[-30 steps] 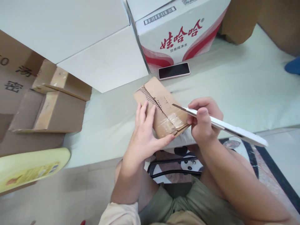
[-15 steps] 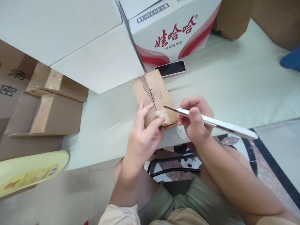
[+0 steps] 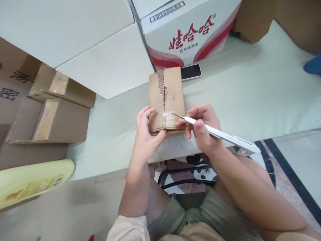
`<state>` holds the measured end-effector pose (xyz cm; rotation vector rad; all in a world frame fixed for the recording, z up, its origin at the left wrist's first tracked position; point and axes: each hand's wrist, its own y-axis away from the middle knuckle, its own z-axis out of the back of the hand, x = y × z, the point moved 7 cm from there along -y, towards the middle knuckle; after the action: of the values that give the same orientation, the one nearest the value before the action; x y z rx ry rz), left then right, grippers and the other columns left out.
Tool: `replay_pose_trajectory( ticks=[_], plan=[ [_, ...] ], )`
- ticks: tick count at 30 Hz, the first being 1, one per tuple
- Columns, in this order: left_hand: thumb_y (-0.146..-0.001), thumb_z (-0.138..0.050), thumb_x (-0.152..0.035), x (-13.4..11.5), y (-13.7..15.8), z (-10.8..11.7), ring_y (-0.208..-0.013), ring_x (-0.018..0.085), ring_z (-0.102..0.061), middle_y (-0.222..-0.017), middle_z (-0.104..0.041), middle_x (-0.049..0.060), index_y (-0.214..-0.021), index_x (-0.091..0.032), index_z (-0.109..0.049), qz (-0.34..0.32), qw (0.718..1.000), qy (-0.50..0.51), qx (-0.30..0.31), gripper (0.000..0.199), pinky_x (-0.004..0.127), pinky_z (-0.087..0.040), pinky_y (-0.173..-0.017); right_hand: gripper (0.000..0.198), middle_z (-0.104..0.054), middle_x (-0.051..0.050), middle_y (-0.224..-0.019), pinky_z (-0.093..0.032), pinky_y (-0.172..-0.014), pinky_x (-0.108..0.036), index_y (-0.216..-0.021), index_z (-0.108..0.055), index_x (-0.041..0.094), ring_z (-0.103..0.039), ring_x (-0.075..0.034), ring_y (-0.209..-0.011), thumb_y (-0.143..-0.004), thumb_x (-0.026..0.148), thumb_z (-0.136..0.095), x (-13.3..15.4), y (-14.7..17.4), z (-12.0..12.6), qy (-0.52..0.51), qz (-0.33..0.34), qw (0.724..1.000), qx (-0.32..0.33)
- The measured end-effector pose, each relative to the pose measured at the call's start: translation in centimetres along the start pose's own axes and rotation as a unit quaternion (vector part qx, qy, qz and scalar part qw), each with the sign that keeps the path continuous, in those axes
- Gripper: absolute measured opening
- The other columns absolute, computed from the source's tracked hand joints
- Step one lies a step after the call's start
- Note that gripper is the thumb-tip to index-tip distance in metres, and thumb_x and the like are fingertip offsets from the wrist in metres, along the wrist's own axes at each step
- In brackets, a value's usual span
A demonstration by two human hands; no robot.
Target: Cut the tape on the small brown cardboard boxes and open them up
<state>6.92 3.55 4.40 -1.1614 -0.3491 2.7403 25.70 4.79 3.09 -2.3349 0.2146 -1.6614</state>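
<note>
A small brown cardboard box (image 3: pixel 173 93) lies on the pale green cloth in front of me, a strip of clear tape over its near end and a dark, ragged seam along its top. My left hand (image 3: pixel 147 134) grips its near left corner, thumb on the front edge and fingers along the left side and top. A white utility knife (image 3: pixel 220 133) is held in my right hand (image 3: pixel 204 127), blade out, its tip over the taped part of the box. Whether the tip touches the tape I cannot tell. Some right-hand fingers rest near the box's right edge.
Behind the box lies a phone (image 3: pixel 191 71), before a white and red carton (image 3: pixel 188 36). White panels (image 3: pixel 105 63) rise at back left. Brown cartons (image 3: pixel 67 120) and a yellow bottle (image 3: pixel 37 182) are at left. A blue object (image 3: pixel 313 63) sits far right.
The cardboard box has turned from slanted to nearly straight. My left hand has moved left to its corner, and my right hand with the knife has shifted slightly left.
</note>
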Motion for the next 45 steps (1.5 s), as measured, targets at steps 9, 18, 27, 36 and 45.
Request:
replay_pose_trajectory(
  ticks=[9, 18, 27, 36, 45],
  plan=[
    [-0.091, -0.056, -0.022, 0.7, 0.1, -1.2, -0.146, 0.027, -0.051, -0.154, -0.052, 0.013, -0.153, -0.025, -0.043, 0.011, 0.999, 0.011, -0.052, 0.063, 0.043, -0.044, -0.122, 0.025, -0.070, 0.003, -0.080, -0.044, -0.043, -0.019, -0.109, -0.060, 0.027, -0.075, -0.015, -0.070, -0.100, 0.050, -0.063, 0.3, 0.0, -0.4, -0.022, 0.022, 0.999, 0.033],
    [-0.098, -0.053, -0.038, 0.2, 0.1, -1.3, -0.145, 0.030, -0.054, -0.154, -0.056, 0.018, -0.155, -0.018, -0.046, -0.025, 0.997, -0.028, -0.063, 0.061, 0.047, -0.043, -0.122, 0.043, -0.074, -0.002, -0.076, -0.053, -0.054, -0.026, -0.104, -0.068, 0.025, -0.074, -0.017, -0.070, -0.099, 0.065, -0.054, 0.0, 0.1, -0.1, 0.068, 0.016, 0.997, 0.019],
    [-0.096, -0.051, -0.031, -1.4, 0.9, -2.0, -0.145, 0.031, -0.053, -0.156, -0.052, 0.022, -0.156, -0.015, -0.043, -0.025, 0.995, -0.064, -0.069, 0.064, 0.050, -0.043, -0.122, 0.010, -0.077, 0.002, -0.078, -0.056, -0.067, -0.025, -0.092, -0.069, 0.023, -0.071, -0.013, -0.067, -0.088, 0.019, -0.062, 3.6, -0.7, -0.8, 0.310, 0.055, 0.948, -0.050],
    [-0.096, -0.048, -0.032, -1.7, 1.1, -2.2, -0.142, 0.031, -0.055, -0.154, -0.051, 0.023, -0.156, -0.012, -0.042, -0.015, 0.994, -0.077, -0.073, 0.064, 0.049, -0.045, -0.120, 0.011, -0.080, -0.003, -0.084, -0.056, -0.068, -0.025, -0.095, -0.070, 0.021, -0.075, -0.015, -0.073, -0.096, 0.023, -0.059, 4.3, -0.2, -2.0, 0.385, 0.150, 0.910, -0.022],
    [-0.092, -0.050, -0.028, -1.8, 1.5, -2.2, -0.143, 0.033, -0.053, -0.154, -0.050, 0.022, -0.158, -0.014, -0.040, -0.022, 0.995, -0.069, -0.073, 0.068, 0.052, -0.044, -0.120, 0.013, -0.075, 0.000, -0.072, -0.048, -0.057, -0.025, -0.087, -0.068, 0.021, -0.069, -0.014, -0.062, -0.093, 0.028, -0.058, 3.6, -0.6, -1.2, 0.330, 0.063, 0.942, -0.018]
  ],
)
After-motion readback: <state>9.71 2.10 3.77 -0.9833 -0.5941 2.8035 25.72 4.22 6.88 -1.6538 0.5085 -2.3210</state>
